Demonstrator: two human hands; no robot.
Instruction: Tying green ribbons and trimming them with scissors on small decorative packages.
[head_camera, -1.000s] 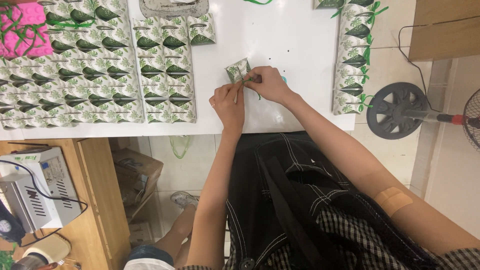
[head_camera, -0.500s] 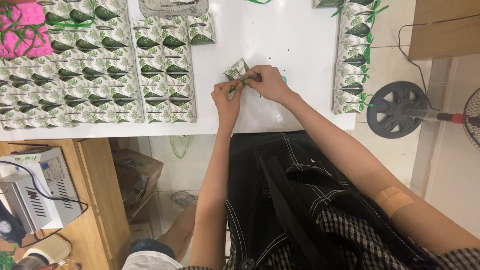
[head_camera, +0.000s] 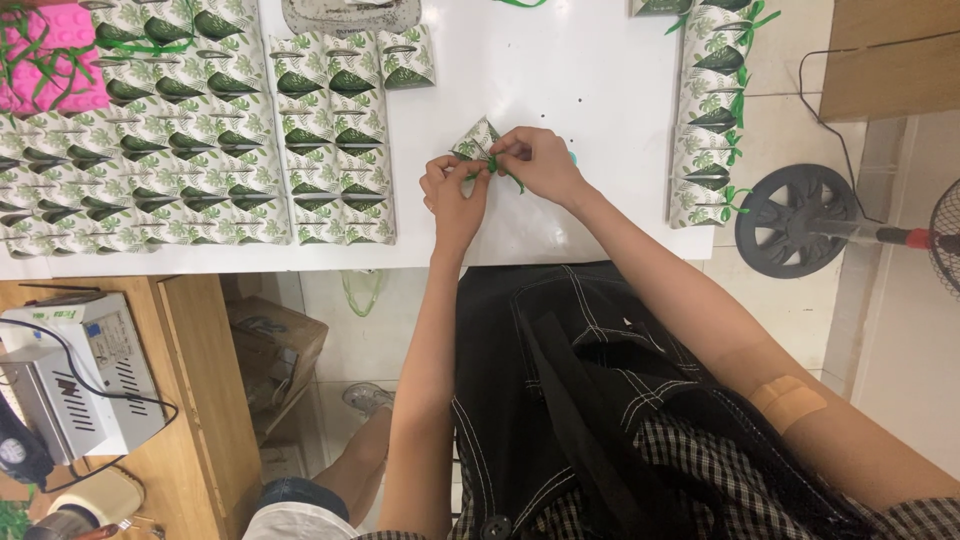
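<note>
1. Since the earlier frame both hands barely shifted; the box stays pinched between them.
2. Rows of green leaf-print paper boxes (head_camera: 200, 150) cover the left of the white table (head_camera: 590, 80).
3. Left hand (head_camera: 455, 190): fingers clenched on a thin green ribbon (head_camera: 492, 165).
4. Small triangular leaf-print paper box (head_camera: 477, 138) sits mid-table, touching both hands.
5. Right hand (head_camera: 540, 160): fingers grasp the ribbon.
6. A column of ribbon-tied boxes (head_camera: 710, 110) lies at right.

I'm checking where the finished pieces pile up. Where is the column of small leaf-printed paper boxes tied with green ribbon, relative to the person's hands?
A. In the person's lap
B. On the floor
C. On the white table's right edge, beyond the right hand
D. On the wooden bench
C: the column of leaf-printed paper boxes tied with green ribbon lies along the white table at its right edge, past the right hand.
</note>
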